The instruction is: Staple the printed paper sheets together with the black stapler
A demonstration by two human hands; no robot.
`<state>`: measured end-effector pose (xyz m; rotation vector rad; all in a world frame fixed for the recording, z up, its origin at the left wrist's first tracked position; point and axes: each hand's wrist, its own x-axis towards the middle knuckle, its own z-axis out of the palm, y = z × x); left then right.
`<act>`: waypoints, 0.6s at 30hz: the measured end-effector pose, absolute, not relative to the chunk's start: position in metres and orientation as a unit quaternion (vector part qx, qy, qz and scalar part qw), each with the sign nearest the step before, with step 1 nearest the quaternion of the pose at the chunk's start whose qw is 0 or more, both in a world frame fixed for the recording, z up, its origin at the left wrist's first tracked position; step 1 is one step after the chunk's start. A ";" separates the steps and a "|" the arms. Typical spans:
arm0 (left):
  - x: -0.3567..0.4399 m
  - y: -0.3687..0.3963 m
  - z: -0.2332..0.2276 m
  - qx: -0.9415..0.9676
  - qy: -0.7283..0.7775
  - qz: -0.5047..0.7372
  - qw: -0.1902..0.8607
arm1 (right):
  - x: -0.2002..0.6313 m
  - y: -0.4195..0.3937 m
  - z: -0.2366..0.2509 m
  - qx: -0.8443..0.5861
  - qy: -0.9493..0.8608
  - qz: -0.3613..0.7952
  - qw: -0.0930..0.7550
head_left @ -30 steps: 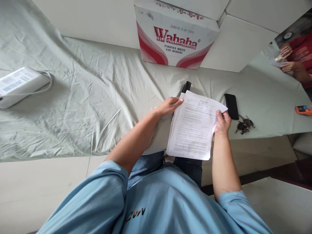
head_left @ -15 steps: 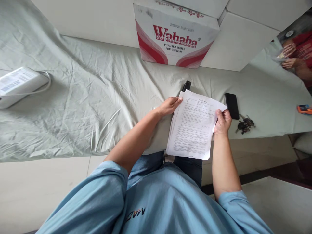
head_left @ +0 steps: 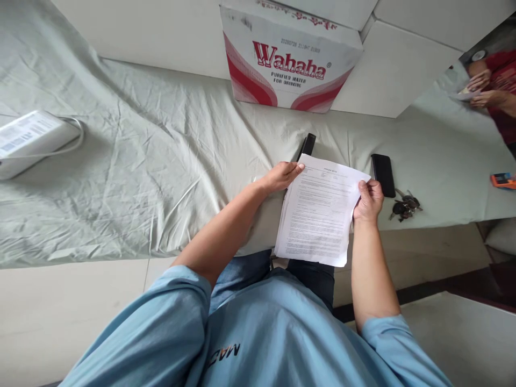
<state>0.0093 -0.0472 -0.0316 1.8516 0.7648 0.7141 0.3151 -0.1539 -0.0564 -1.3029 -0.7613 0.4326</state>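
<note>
A small stack of printed paper sheets [head_left: 318, 215] is held up between my two hands, above the front edge of the cloth-covered table. My left hand [head_left: 282, 175] pinches the upper left corner, thumb on top. On the other side, my right hand [head_left: 368, 200] grips the upper right edge, its thumb on the printed face and the other fingers mostly behind. Behind the top of the sheets lies a black oblong object [head_left: 307, 145], partly covered by them. A black phone [head_left: 383, 175] lies just beyond my right hand, with a bunch of keys [head_left: 405, 206] beside it.
A Wahaba-style water carton marked "Wahaha" [head_left: 290, 67] stands at the back against white panels. A white boxy device with a cable [head_left: 36, 141] sits far left on the pale green cloth [head_left: 133, 161]. Far right are an orange-and-blue object [head_left: 503, 181] and another person's hands [head_left: 479, 90].
The top edge of the sheets has dropped slightly and the pages sit more squarely together. My hands keep their grip with little movement. The other person's hands have shifted a little.
</note>
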 end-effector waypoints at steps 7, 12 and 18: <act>0.009 -0.048 -0.029 0.765 0.314 0.285 0.485 | 0.315 -0.154 -0.055 -0.591 -0.336 0.200 0.705; 0.011 -0.049 -0.031 0.767 0.326 0.280 0.476 | 0.316 -0.155 -0.055 -0.604 -0.355 0.193 0.686; 0.012 -0.047 -0.035 0.731 0.342 0.336 0.485 | 0.315 -0.155 -0.057 -0.617 -0.380 0.185 0.664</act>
